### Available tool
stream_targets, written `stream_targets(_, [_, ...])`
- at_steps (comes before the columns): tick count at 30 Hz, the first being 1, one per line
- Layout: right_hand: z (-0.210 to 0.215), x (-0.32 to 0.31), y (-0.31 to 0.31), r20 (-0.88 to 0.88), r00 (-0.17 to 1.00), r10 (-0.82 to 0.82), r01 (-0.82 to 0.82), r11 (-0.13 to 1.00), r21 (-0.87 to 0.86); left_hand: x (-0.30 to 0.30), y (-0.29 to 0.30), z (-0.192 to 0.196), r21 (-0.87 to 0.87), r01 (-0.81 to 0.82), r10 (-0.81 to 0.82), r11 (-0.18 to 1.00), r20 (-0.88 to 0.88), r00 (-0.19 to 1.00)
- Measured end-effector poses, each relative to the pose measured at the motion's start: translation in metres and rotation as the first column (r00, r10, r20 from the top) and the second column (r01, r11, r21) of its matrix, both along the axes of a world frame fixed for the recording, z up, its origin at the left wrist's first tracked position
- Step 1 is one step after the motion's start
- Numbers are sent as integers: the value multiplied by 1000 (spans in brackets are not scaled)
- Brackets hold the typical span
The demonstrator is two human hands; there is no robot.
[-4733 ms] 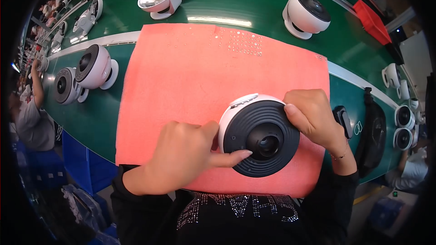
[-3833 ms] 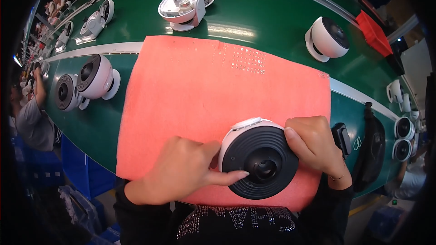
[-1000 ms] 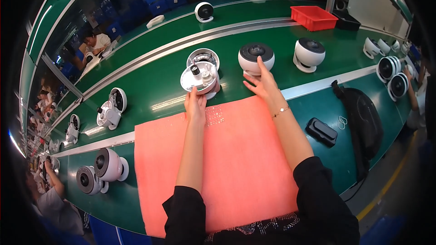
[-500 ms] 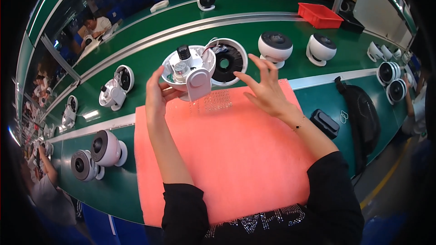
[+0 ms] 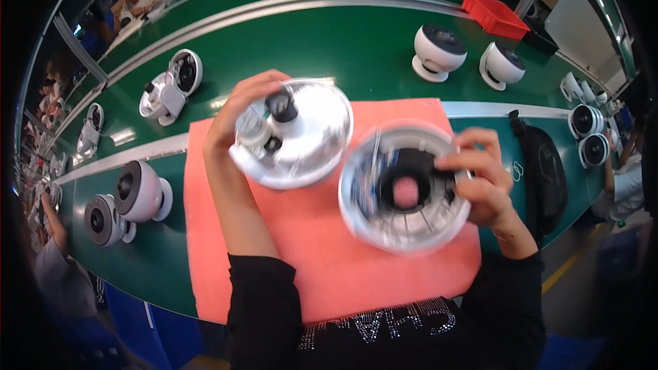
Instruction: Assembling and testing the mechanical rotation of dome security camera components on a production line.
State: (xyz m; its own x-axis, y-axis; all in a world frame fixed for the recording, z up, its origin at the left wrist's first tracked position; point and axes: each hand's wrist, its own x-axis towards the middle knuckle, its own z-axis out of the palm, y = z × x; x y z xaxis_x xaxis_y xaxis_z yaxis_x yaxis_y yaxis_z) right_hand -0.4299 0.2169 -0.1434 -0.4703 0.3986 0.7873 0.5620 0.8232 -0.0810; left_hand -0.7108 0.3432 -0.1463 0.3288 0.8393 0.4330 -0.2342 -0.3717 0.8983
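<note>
My left hand is closed around the rim of a white rounded half shell. Inside it sit a black cylindrical part and a pale round part that looks like a small motor. My right hand grips the edge of the other half shell, which is smeared by motion. A black ring-shaped piece sits in its middle, and pink shows through the hole. Both halves are tilted, their insides facing me, above a pink mat. Whether wires still join them is too blurred to tell.
Two white round fan-like units stand ahead to the right, and two more at near left. An opened unit lies on the green belt. A red tray and a black pouch are at right. Other people work along the line.
The two halves have come nearer to me and turned their insides my way. My right hand, spread beside the unit before, has taken hold of the ringed half and moved it right.
</note>
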Motion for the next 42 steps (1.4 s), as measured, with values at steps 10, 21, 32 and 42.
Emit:
stream_targets(10, [9, -32, -42, -348, 934, -78, -343, 70, -937, 99, -21, -32, -352, 930, -777, 104, -612, -144])
stream_targets(21, [15, -82, -26, -322, 923, -212, -333, -20, -943, -52, -98, 8, -128, -86, -13, 988, -625, 781])
stream_targets(32, [8, -118, -18, -264, 961, -81, -246, 176, -953, -93, -142, -6, 96, -37, 93, 995, -674, 733])
stream_targets(42, [-6, -134, 15, 43, 999, 23, 32, 366, -930, -115, -114, 19, 57, 118, 21, 991, -957, 291])
